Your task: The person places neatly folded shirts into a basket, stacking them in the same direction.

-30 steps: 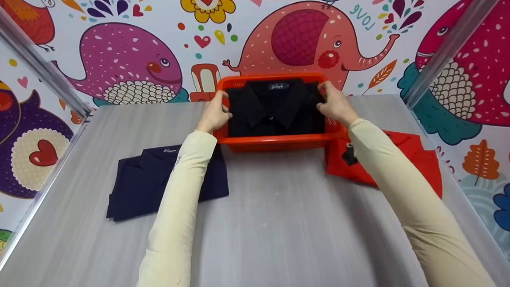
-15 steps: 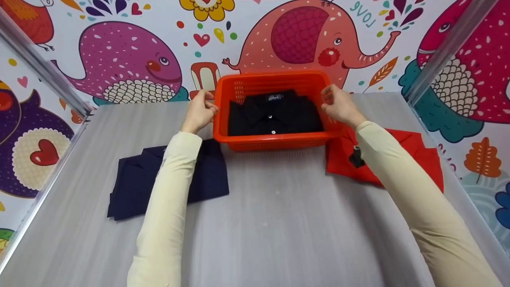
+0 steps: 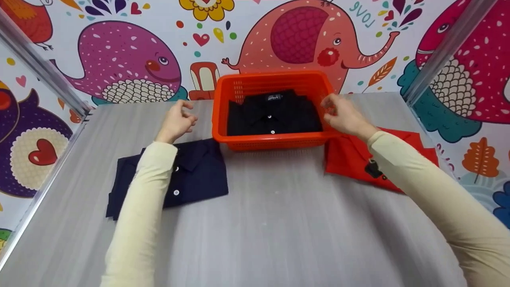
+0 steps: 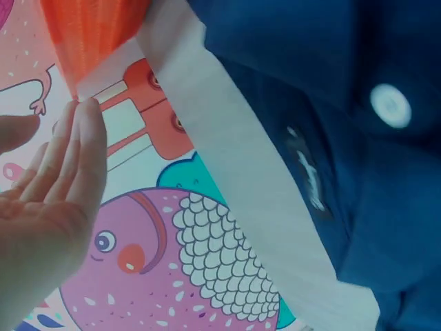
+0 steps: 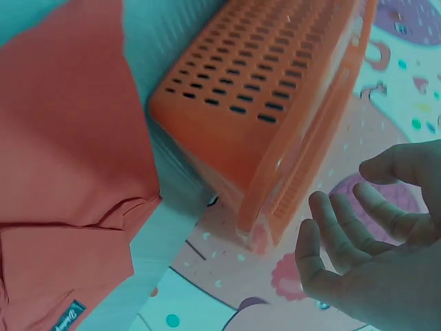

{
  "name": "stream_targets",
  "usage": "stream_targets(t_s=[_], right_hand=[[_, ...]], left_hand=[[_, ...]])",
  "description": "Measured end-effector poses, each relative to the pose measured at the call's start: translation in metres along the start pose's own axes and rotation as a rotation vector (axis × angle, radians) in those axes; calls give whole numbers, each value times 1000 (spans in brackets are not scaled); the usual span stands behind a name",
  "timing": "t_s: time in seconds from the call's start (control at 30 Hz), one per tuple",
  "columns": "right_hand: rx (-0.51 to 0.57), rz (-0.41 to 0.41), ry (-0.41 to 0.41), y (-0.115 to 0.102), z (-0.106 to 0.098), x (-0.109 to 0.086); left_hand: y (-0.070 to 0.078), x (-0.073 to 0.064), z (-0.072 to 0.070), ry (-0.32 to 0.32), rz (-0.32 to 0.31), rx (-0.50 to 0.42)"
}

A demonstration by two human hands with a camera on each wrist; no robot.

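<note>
A folded black shirt (image 3: pixel 275 113) lies collar up inside an orange-red plastic basket (image 3: pixel 271 138) against the back wall. To the basket's left, my left hand (image 3: pixel 177 120) hovers with nothing in it, fingers loosely bent. Below that hand a folded navy shirt (image 3: pixel 199 171) with white buttons lies on the table, partly covered by my sleeve. My right hand (image 3: pixel 346 114) is at the basket's right side, holding nothing; the right wrist view shows its relaxed fingers (image 5: pixel 344 231) apart from the perforated basket wall (image 5: pixel 241 76). A folded red shirt (image 3: pixel 350 159) lies under my right forearm.
The grey wood-grain table (image 3: pixel 255 231) runs up to a back wall (image 3: pixel 215 44) printed with cartoon animals. Metal posts (image 3: pixel 438 52) stand at the corners, with printed side panels beyond them. A small black object (image 3: pixel 373 169) sits at my right cuff.
The black shirt has dropped lower into the basket and left both hands. My left hand has moved left and down, away from the basket; my right hand has shifted slightly right and down.
</note>
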State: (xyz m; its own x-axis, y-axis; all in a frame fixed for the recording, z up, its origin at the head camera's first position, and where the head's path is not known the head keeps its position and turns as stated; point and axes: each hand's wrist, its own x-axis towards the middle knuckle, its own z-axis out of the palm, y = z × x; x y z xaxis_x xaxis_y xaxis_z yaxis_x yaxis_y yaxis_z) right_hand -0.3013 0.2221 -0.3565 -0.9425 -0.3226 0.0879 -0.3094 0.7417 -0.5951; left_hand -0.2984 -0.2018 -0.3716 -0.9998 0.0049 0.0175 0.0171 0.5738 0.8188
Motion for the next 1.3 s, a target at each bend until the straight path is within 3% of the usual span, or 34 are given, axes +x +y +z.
stream_targets(t_s=[0.3, 0.57, 0.97, 1.3], right_hand=[[82, 29, -65, -9, 4, -21], [132, 21, -61, -4, 20, -42], [135, -143, -58, 5, 51, -60], [139, -188, -137, 4, 75, -68]], left_hand=[[-8, -22, 3, -65, 47, -19], [-27, -41, 12, -116, 19, -41], [-63, -73, 13, -105, 71, 34], [-74, -88, -6, -65, 55, 43]])
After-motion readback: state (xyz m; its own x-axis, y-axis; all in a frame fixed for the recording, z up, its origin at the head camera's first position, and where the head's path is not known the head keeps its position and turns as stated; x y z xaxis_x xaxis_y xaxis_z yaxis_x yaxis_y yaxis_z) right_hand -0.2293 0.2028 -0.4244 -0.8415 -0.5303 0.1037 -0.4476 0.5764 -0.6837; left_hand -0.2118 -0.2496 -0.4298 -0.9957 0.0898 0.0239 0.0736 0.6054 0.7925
